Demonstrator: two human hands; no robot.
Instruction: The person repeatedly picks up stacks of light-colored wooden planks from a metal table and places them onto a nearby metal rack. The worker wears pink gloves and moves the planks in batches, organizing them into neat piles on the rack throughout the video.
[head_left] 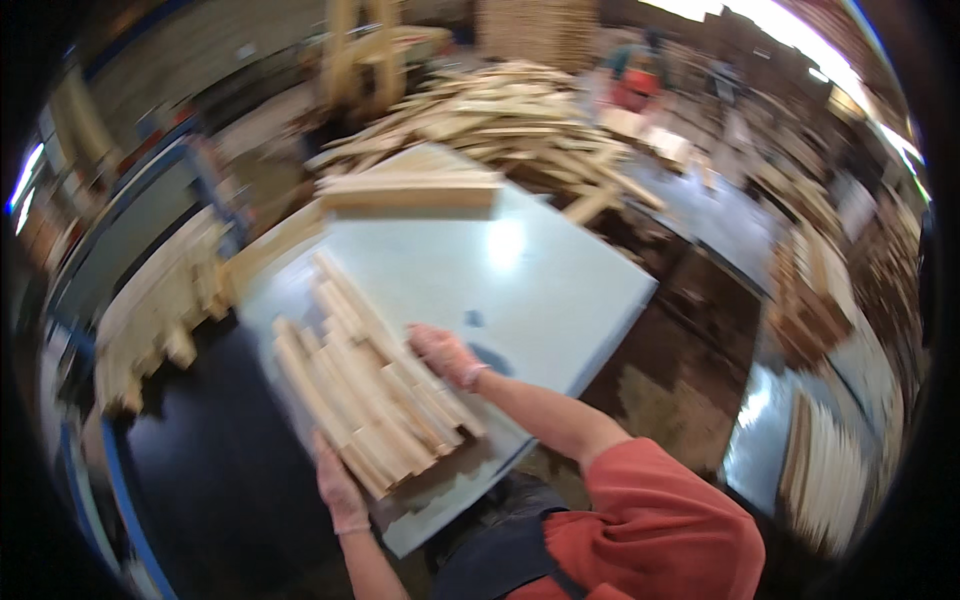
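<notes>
There are one pale-gloved left hand point(342, 492), one pale-gloved right hand point(445, 356), one loose red fabric sleeve point(670, 520) and, as far as blur allows, roughly ten slender pale wooden slats point(372, 400) between the hands.

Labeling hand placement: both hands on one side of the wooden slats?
No, the left hand and right hand flank the wooden slats on opposite sides.
</notes>
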